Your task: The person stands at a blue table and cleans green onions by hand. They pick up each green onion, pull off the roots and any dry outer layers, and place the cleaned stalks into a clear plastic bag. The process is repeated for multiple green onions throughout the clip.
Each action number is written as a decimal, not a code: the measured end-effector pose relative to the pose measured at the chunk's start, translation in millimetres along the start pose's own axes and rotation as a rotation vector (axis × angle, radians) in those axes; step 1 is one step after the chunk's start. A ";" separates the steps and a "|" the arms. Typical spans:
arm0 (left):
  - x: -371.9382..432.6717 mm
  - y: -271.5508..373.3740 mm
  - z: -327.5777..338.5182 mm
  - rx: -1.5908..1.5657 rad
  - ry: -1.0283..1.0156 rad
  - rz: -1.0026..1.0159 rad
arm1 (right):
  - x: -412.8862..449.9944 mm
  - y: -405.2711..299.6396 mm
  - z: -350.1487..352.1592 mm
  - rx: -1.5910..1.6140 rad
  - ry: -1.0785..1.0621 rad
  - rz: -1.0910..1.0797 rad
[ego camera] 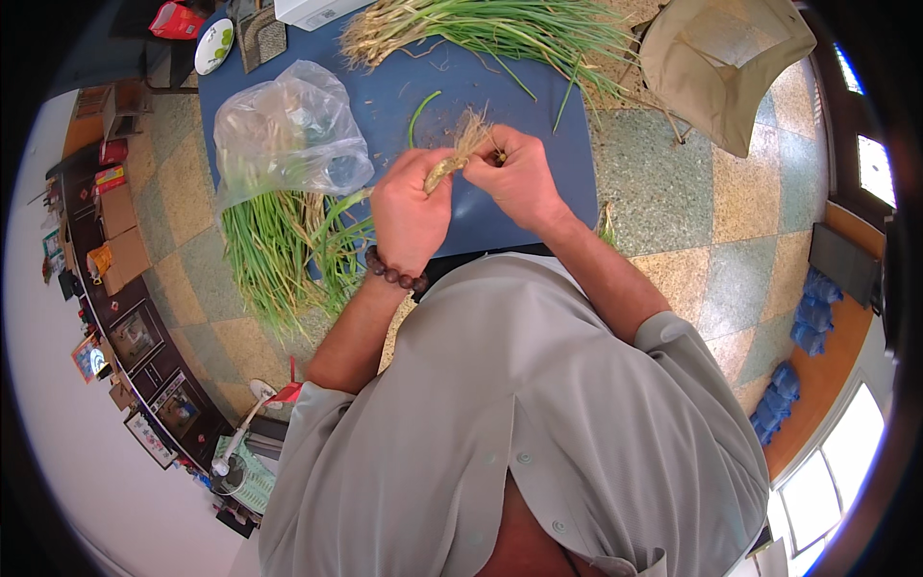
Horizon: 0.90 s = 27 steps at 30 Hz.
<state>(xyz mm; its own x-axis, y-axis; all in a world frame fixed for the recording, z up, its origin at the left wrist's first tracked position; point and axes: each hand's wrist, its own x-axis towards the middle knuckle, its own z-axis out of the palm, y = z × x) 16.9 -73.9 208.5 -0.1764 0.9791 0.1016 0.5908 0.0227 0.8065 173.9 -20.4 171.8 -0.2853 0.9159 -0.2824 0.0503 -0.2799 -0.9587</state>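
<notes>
My left hand is closed around a green onion. Its pale base and dry, tangled roots poke out past the fingers, while its leaves trail down to the left. At the root end, the thumb and fingers of my right hand pinch the onion. Something small and brownish shows in the curl of that hand, too small to name. Left of my hands, a clear plastic bag lies over a bunch of green onions. Another large bunch lies across the far side of the blue table.
A loose green stalk and root scraps lie beyond my hands. At the table's far left are a plate with green items and a white box. A tan fabric chair stands at the right, over a checkered floor.
</notes>
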 end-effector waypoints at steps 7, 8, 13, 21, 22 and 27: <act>1.3 -6.5 -3.7 -0.364 -0.070 -0.406 | -1.4 -1.8 -6.4 0.171 -0.028 0.136; 1.2 -6.3 -3.2 -0.297 -0.069 -0.365 | -0.9 -0.1 -7.3 0.156 -0.029 0.133; -2.7 -9.2 -2.7 0.179 -0.031 0.102 | -0.9 9.3 -1.7 -0.053 0.007 0.047; 24.0 14.1 -38.2 0.125 -0.178 -0.019 | 2.7 10.5 -43.3 -0.148 0.181 -0.082; 36.3 25.7 -45.8 -0.033 -0.184 -0.085 | 4.9 16.1 -55.5 -0.072 0.235 -0.098; 107.1 77.2 -85.0 -0.799 -0.034 -0.172 | -4.0 17.1 -146.8 0.380 0.632 -0.020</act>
<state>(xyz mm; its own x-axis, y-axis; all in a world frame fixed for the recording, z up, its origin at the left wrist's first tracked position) -23.3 15.5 331.1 -0.1818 0.9809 -0.0690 -0.1841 0.0350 0.9823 316.4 13.4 151.6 0.3289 0.8808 -0.3405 -0.3171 -0.2366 -0.9184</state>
